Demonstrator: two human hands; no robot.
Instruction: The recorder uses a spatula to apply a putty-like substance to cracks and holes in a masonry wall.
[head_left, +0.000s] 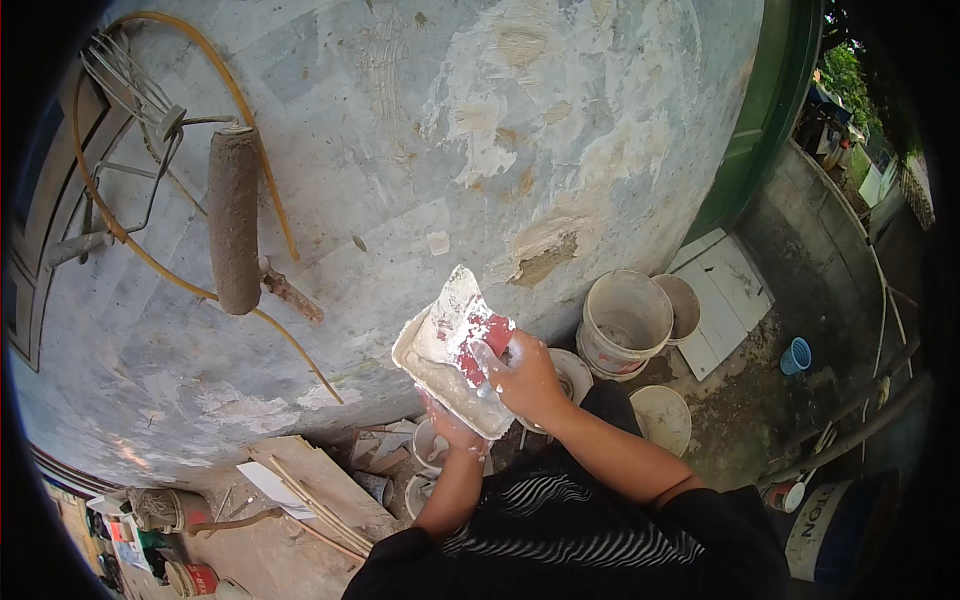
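The right hand (pixel 528 380) is closed around the red handle of a scraper (pixel 470 325), its flat blade lying on the tray (pixel 440 375). The left hand (pixel 455 425) holds this tray from below, fingers wrapped under its near edge. Both things are in front of the patched wall (pixel 450 130). The tray looks stiff and light, but wet putty makes it slippery — a hold under the middle seems safest. The blade is thin, probably springy — better to grip the handle only.
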